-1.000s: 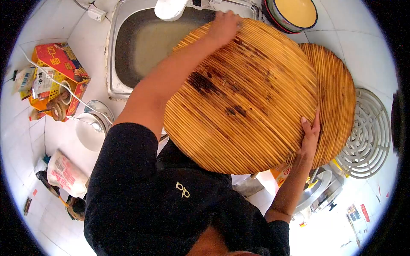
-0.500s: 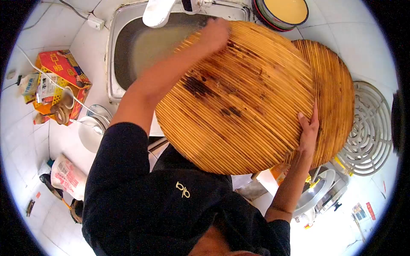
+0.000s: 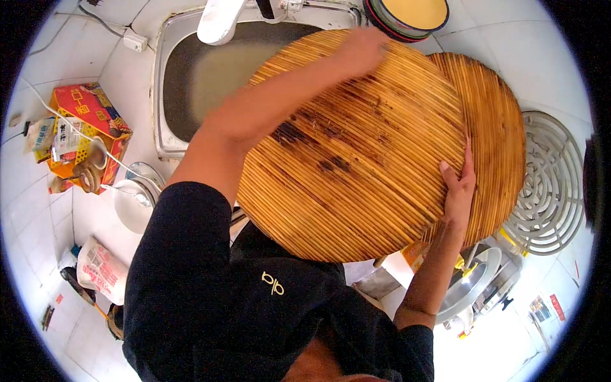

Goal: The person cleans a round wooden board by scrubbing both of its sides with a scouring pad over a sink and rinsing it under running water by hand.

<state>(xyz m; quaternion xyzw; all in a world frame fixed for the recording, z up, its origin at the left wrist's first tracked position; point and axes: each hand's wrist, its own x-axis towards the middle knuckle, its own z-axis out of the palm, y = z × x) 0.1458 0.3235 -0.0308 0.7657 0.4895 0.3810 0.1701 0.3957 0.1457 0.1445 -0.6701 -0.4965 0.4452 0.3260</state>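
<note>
A large round stalk board (image 3: 344, 191), golden brown with dark scorched patches, is held tilted in front of me, overlapping the sink's near right corner. My right hand (image 3: 459, 191) grips its right edge, thumb on the upper face and fingers along the rim. My left hand (image 3: 364, 52) is curled and pressed on the board's upper part, blurred by motion. Whether it holds anything is hidden. A second round stalk board (image 3: 493, 146), darker, stands behind the first, partly covered by it.
The metal sink (image 3: 159, 95) holds cloudy water beneath a white faucet (image 3: 219, 22). Stacked bowls (image 3: 417, 16) stand behind the boards. A grey ring-patterned rack (image 3: 552, 184) is at right. On the left are a red box (image 3: 89, 108), a white bowl (image 3: 132, 207) and a printed tub (image 3: 102, 270).
My left hand has slid right across the upper part of the board, away from the sink. My right hand keeps its hold on the right edge. The view has shifted slightly.
</note>
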